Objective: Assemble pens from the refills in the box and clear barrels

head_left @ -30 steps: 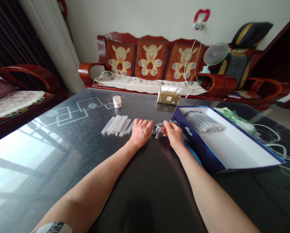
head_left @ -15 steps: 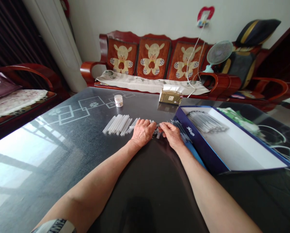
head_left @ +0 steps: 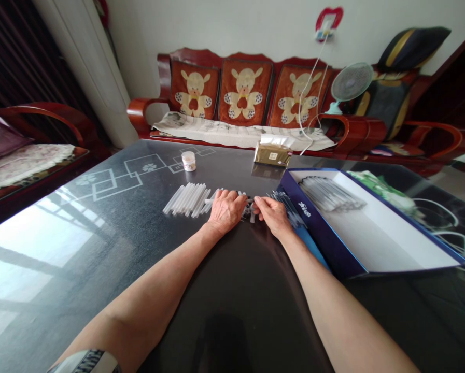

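Note:
My left hand (head_left: 227, 210) is closed round a translucent white plastic tube (head_left: 208, 201), one end of which sticks out on its left side. Just to its right, my right hand (head_left: 273, 213) is pinched, fingertips close to the left hand. What the right fingers hold is too small to make out. Beside my left hand a row of similar white tubes (head_left: 186, 199) lies on the dark table. Small pale and dark pieces (head_left: 251, 211) lie between and under the hands, partly hidden. Thin dark sticks (head_left: 289, 207) lie past my right hand.
A blue box (head_left: 323, 233) with a white inside stands at the right, holding a bundle of clear tubes (head_left: 329, 194). A small white cup (head_left: 188, 161) and a tissue pack (head_left: 273, 154) stand farther back. Green-and-white plastic (head_left: 383, 191) and white cable (head_left: 442, 207) lie beyond the box.
Both hands stay in nearly the same place and keep their grip. The whole view has shifted very slightly.

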Motion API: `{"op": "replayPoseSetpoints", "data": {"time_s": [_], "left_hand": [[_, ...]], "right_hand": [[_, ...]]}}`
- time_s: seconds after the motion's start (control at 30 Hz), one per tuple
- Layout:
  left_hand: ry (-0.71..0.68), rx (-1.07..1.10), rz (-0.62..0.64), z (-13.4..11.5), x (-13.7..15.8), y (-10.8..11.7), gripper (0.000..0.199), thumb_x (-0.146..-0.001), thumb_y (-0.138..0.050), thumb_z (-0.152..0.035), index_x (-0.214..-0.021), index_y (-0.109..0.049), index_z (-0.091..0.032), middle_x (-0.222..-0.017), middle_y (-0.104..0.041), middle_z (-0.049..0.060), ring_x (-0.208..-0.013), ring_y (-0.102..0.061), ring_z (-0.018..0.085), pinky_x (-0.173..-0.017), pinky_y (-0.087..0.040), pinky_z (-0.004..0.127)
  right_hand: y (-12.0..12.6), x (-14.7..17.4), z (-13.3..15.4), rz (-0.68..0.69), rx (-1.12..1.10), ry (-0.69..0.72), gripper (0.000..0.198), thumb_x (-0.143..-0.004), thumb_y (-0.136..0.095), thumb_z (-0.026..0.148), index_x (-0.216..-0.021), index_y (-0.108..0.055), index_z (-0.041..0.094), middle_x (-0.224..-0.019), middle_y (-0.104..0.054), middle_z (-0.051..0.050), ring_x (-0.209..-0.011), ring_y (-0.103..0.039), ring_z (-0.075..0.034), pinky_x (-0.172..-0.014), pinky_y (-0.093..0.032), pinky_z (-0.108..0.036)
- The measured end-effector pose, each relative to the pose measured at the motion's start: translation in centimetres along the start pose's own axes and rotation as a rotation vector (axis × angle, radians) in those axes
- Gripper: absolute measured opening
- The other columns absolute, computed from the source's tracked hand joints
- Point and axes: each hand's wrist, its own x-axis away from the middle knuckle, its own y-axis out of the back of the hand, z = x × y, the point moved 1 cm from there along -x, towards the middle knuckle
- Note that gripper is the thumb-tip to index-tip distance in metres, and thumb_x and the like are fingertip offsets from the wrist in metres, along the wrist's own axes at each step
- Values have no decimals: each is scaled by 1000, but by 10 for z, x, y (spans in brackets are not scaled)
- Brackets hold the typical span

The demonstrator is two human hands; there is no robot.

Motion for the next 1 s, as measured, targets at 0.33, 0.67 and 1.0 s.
{"op": "replayPoseSetpoints", "data": {"time_s": [0.33, 0.67, 1.0], "left_hand": [[10, 20, 33, 1, 0, 2, 37, -98, -33, -39, -101, -67, -24, -80, -59, 6, -80, -50, 22, -78, -30, 37], [17, 43, 53, 1, 0, 1, 35, -97, -35, -39, -101, -66, -24, -81, -59, 7, -81, -51, 22, -79, -31, 37], [3, 32, 41, 2, 0, 1, 36, -97, -34, -38, -101, -67, -24, -81, -60, 6, -80, -51, 22, -80, -31, 38]], "right_hand": [[1, 0, -1, 33, -23, 20, 43, -70, -67, 47, -103, -64, 19, -89, -67, -3, -64, -58, -12, -47, -41, -21], [-3, -1, -4, 5, 41, 53, 36, -74, -62, 48, -94, -66, 18, -80, -67, -3, -62, -57, -13, -51, -44, -23], [-2, -1, -3, -52, 175, 67, 40, -80, -53, 55, -81, -67, 18, -67, -64, -2, -60, -58, -16, -57, -46, -26]]}}
